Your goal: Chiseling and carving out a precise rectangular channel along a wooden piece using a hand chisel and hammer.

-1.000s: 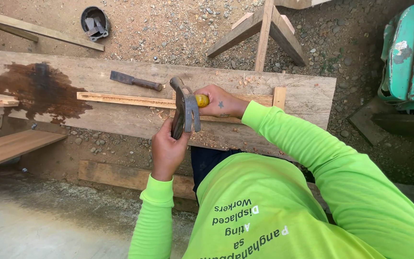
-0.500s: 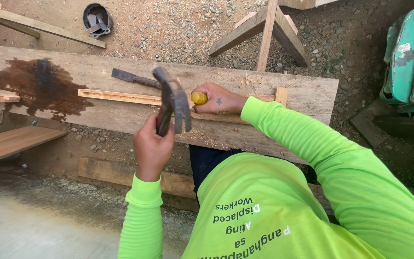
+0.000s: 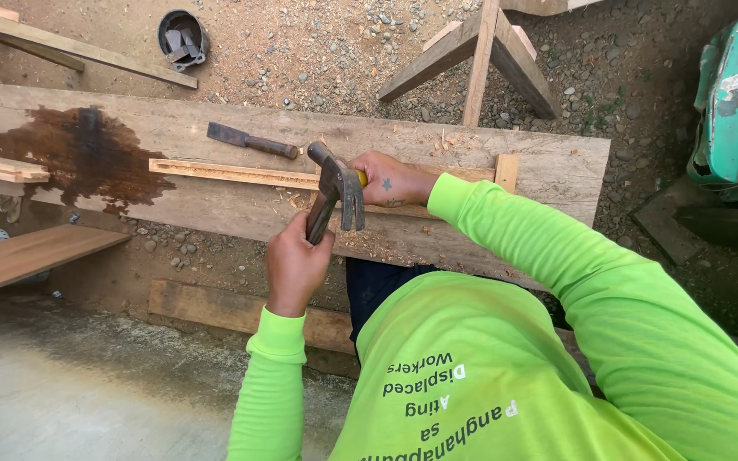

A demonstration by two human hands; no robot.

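- Hammer (image 3: 335,189) is gripped in your left hand (image 3: 294,266), its head just above the yellow chisel handle (image 3: 360,177).
- Your right hand (image 3: 390,180) closes around that handle, over the thin strip (image 3: 232,172) on the plank (image 3: 548,162).
- Strike squarely, keeping your fingers low.

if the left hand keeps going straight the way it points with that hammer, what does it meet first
Most likely the yellow-handled chisel gripped in the right hand. The left hand aims its claw hammer up toward it, over the thin wooden strip. Depth is hard to judge.
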